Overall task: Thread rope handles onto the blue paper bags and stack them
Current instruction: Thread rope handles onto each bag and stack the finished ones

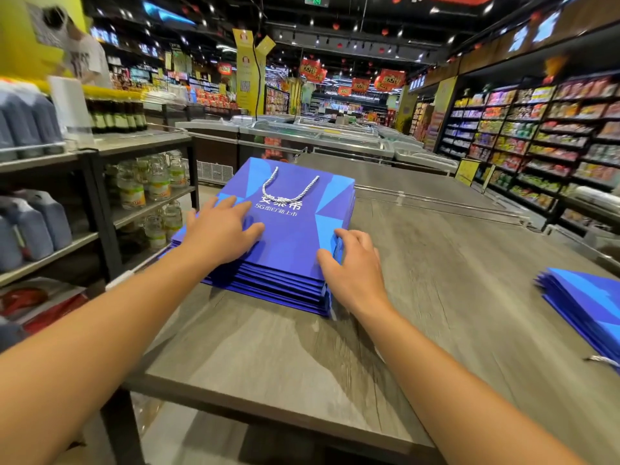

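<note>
A stack of blue paper bags (285, 263) lies flat near the left edge of the grey wood-grain tabletop (436, 313), its layered edges facing the near side. The top bag (292, 229) shows white printed lettering, and a white twisted rope handle (290, 189) curves in a loop across its far end. The left hand (219, 234) rests palm-down on the left part of the top bag, fingers spread and straight, so its grip is open and pressing flat. The right hand (352, 266) sits at the near right corner of the stack, thumb on the top bag and fingers curled down against the right side of the layers, gripping that corner. A second pile of blue bags (587, 307) lies at the right edge of the tabletop, well apart from the first, with a bit of white rope (600, 360) showing at its near end. To the left, beside the tabletop, stands a shelf (100, 182) with bottles and jars. Further back are freezer chests (318, 135), and stocked shelves line the right wall.
</note>
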Demonstrator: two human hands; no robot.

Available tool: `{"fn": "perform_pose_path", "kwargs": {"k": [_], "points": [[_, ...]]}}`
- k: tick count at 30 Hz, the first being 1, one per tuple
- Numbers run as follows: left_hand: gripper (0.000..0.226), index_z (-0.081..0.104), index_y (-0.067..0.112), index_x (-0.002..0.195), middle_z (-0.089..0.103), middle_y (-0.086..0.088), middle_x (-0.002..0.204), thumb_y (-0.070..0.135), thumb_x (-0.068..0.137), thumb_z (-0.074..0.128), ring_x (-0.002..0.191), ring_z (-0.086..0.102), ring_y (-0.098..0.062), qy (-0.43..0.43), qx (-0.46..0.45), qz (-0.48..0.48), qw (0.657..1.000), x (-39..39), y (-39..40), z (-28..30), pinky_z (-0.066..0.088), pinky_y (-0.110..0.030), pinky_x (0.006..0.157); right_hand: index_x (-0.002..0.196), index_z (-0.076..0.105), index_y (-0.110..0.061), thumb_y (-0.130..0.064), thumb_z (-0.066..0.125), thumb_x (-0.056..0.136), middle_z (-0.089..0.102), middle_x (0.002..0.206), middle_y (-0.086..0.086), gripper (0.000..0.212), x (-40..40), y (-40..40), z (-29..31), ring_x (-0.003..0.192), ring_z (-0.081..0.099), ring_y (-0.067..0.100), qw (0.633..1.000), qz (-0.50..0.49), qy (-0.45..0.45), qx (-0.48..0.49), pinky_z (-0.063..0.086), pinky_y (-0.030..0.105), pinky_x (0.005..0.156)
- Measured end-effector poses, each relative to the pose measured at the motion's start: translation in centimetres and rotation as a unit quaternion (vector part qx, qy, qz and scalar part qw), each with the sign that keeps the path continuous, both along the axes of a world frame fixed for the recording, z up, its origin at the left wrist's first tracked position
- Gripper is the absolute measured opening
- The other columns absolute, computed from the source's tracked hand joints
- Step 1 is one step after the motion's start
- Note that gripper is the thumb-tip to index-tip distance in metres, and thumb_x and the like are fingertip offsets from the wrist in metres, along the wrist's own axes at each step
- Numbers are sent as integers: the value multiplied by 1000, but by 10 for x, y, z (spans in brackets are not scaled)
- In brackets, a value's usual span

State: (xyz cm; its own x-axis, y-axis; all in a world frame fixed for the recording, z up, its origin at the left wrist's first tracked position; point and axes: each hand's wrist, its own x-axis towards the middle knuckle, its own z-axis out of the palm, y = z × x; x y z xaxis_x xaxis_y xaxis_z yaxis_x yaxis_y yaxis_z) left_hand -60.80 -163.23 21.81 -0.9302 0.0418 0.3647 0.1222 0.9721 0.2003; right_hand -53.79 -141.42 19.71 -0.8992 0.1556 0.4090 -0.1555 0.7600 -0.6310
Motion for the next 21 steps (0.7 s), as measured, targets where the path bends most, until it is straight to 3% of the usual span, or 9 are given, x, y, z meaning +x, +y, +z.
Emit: {"fn": "perform_pose_path", "kwargs": {"k": [7,14,18,21], "points": [[62,34,32,150,27,4,160,57,94,46,149,17,-25,19,9,-80,997,32,58,-2,19,-52,117,142,47,-21,-34,56,93,41,144,-5,52,25,39,10,132,39,20,1000,-2,8,10,28,26,106],[65,38,29,148,36,5,156,56,91,53,146,25,-24,33,39,-205,978,78,170,-8,24,-42,116,144,44,-21,-37,58,92,39,149,-1,56,85,153,14,135,35,24,991,-98,-32,86,27,30,110],[91,44,26,145,45,0,150,76,71,27,140,36,-23,18,38,-268,963,102,240,-14,31,-44,113,146,41,-20,-40,59,90,39,150,0,61,134,240,9,137,33,27,971,-193,-81,114,30,37,110],[95,45,25,145,46,-1,149,76,67,25,139,39,-21,0,56,-298,953,116,285,-20,33,-42,113,147,38,-19,-50,55,89,37,152,3,68,164,298,4,140,31,29,941,-273,-137,147,31,41,111]]}}
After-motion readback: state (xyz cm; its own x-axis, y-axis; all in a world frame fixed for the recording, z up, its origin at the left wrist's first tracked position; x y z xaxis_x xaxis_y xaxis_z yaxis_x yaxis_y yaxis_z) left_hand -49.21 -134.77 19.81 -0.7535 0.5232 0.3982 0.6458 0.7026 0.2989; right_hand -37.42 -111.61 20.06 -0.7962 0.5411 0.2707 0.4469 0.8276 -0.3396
